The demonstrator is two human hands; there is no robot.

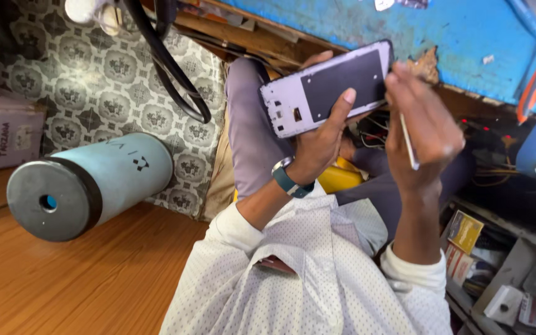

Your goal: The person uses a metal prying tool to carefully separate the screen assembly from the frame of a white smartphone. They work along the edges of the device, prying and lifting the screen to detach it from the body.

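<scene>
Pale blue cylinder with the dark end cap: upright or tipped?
Tipped: the pale blue cylinder lies on its side on the wooden floor.

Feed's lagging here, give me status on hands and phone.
Left hand grips the opened phone frame. Right hand holds a thin white tool at its edge. Nothing blocking.

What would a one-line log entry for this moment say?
left hand: holds opened phone | right hand: holds thin tool at phone's edge | nearby: blue workbench

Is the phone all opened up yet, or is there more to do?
Done: the phone has its back cover off, inner frame bare. In hand: the left hand grips it while the right hand holds a thin white tool beside its edge. Left: the frame is not yet lifted out.
</scene>
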